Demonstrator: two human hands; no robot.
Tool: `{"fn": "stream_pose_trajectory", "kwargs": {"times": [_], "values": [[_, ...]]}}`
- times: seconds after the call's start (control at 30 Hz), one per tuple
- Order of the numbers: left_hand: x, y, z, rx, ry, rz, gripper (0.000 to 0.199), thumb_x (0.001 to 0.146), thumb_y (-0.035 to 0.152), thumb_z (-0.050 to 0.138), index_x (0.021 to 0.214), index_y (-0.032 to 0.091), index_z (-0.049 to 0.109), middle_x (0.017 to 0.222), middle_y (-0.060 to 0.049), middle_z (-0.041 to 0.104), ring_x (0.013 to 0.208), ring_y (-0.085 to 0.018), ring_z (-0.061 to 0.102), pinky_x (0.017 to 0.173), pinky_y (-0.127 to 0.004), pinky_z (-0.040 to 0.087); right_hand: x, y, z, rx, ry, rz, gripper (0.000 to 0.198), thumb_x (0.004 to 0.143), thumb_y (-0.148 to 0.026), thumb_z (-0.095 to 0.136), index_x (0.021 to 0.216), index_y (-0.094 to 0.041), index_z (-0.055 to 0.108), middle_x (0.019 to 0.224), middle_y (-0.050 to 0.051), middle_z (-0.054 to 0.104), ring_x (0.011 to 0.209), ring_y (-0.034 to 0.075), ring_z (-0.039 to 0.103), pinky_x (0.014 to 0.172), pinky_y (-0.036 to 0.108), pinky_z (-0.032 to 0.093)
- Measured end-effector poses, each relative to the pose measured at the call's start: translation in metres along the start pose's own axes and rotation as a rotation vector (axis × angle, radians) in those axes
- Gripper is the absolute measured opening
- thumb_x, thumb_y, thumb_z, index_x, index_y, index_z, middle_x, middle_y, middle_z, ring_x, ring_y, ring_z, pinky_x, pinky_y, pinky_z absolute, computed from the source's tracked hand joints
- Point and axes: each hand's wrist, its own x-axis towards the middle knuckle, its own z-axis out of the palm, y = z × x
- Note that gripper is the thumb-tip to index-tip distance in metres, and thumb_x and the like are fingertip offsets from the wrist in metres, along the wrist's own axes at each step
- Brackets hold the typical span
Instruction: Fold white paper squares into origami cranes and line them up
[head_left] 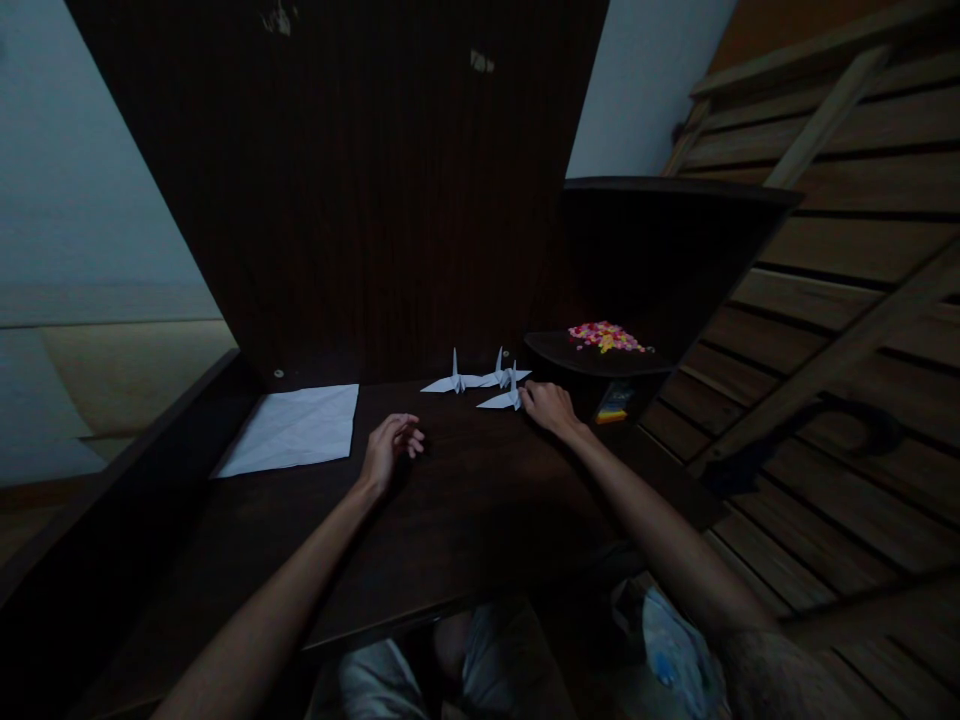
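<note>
Three white folded paper cranes stand close together at the back of the dark desk. The nearest paper crane (504, 400) has its right side at the fingertips of my right hand (551, 407), which are closed on it; that wing is hidden by the fingers. Behind it are the left crane (452, 382) and another crane (499, 377), their wings seeming to meet. My left hand (391, 448) rests on the desk with loosely curled fingers apart, holding nothing. To its left lies a stack of white paper sheets (300, 428) with a diagonal crease showing.
A tall dark panel (360, 200) rises behind the desk. On the right, a small corner shelf (540, 348) carries a heap of pink and yellow bits (606, 337). Beneath it stands a small box (613, 402). Wooden slats (825, 290) flank the right side.
</note>
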Motion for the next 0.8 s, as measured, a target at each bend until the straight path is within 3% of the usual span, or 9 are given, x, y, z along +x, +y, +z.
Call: {"fn": "stream_pose_trajectory", "kwargs": {"times": [0.23,0.43,0.8], "values": [[0.001,0.001,-0.001,0.052,0.024,0.005,0.028,0.071,0.04,0.057,0.083,0.014,0.058,0.063,-0.003,0.063,0.052,-0.015,0.058,0.049,-0.025,0.04,0.007,-0.003,0.001,-0.002,0.0,0.106,0.04,0.095,-0.032,0.03,0.11,-0.015,0.063,0.108,0.016,0.067,0.099,0.025,0.064,0.079,0.031,0.043],[0.0,0.003,0.001,0.061,0.038,0.014,0.025,0.071,0.037,0.059,0.082,0.014,0.059,0.064,-0.002,0.064,0.051,-0.014,0.058,0.049,-0.025,0.039,0.005,0.001,0.001,0.011,0.039,0.126,0.04,0.094,-0.034,0.031,0.108,-0.015,0.065,0.106,0.016,0.067,0.098,0.027,0.064,0.08,0.031,0.044],[0.002,-0.001,-0.001,0.098,0.031,0.012,0.022,0.071,0.034,0.06,0.082,0.015,0.061,0.064,-0.002,0.063,0.052,-0.013,0.057,0.051,-0.025,0.04,0.013,0.002,0.014,0.033,-0.014,0.161,0.04,0.094,-0.032,0.031,0.11,-0.015,0.064,0.107,0.018,0.067,0.101,0.027,0.064,0.081,0.033,0.044]]}}
